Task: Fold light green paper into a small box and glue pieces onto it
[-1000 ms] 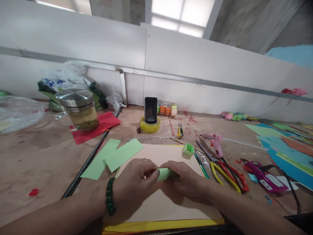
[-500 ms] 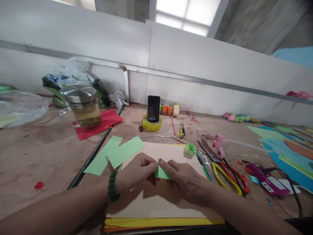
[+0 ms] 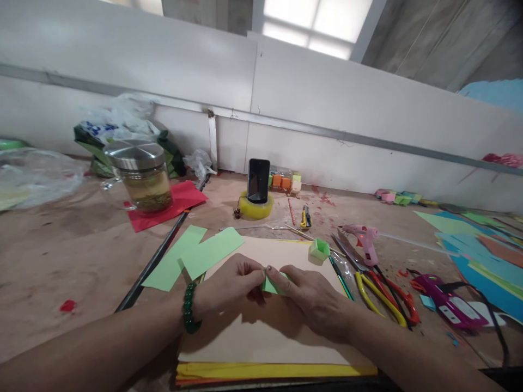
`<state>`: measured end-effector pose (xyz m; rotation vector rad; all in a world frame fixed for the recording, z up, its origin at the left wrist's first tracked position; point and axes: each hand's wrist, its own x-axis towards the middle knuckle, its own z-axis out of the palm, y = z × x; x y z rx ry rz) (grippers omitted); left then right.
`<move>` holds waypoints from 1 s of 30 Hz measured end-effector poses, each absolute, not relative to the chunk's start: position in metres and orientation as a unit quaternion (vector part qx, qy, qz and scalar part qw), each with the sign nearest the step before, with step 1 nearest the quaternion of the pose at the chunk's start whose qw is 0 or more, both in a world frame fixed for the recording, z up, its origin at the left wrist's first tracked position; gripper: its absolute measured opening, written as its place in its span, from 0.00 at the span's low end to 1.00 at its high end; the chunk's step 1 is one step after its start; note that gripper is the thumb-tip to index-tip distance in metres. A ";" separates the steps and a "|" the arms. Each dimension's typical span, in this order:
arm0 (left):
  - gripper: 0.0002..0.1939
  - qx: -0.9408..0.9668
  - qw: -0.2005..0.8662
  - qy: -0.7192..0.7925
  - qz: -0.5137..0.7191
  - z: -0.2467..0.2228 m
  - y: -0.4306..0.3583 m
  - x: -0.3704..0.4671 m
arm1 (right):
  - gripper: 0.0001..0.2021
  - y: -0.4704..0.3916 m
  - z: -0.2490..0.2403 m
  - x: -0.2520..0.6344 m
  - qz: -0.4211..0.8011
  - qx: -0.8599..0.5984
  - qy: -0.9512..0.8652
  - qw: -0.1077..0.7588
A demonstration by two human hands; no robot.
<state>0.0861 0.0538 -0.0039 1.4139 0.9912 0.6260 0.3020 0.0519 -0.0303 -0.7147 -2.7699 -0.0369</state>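
Observation:
Between my two hands is a small piece of green paper (image 3: 273,285), held just above a stack of paper with a peach sheet on top (image 3: 261,343). My left hand (image 3: 237,280), with a green bead bracelet at the wrist, pinches the paper's left edge. The thumb and fingers of my right hand (image 3: 308,291) close on its right side. Part of the paper is hidden by the fingers. A small open green paper box (image 3: 319,249) sits at the stack's upper right. Two green paper strips (image 3: 214,251) overlap at the upper left.
Right of the stack lie scissors (image 3: 402,299), pliers (image 3: 378,296), a pink glue gun (image 3: 365,239) and a purple power strip (image 3: 447,305). Beyond it, a phone (image 3: 259,182) leans in a yellow tape roll (image 3: 256,207). A lidded glass mug (image 3: 143,179) stands on red paper (image 3: 188,197).
Both hands stay in nearly the same place on the green paper. The right thumb and fingers have shifted slightly, and the paper's visible part looks smaller. The view has moved a little.

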 end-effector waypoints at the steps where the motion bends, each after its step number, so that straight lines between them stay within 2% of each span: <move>1: 0.14 0.616 0.602 0.428 0.273 -0.005 0.054 0.086 | 0.36 0.052 -0.030 0.301 -0.025 -0.249 -0.958 0.141; 12: 0.10 0.576 0.652 0.407 0.280 0.007 0.050 0.085 | 0.34 0.052 -0.028 0.299 -0.092 -0.252 -0.952 0.145; 27: 0.16 0.639 0.611 0.389 0.259 0.004 0.053 0.082 | 0.36 0.055 -0.029 0.301 -0.079 -0.227 -0.957 0.163; 30: 0.18 0.668 0.574 0.397 0.258 0.001 0.052 0.081 | 0.36 0.054 -0.028 0.300 -0.084 -0.233 -0.957 0.152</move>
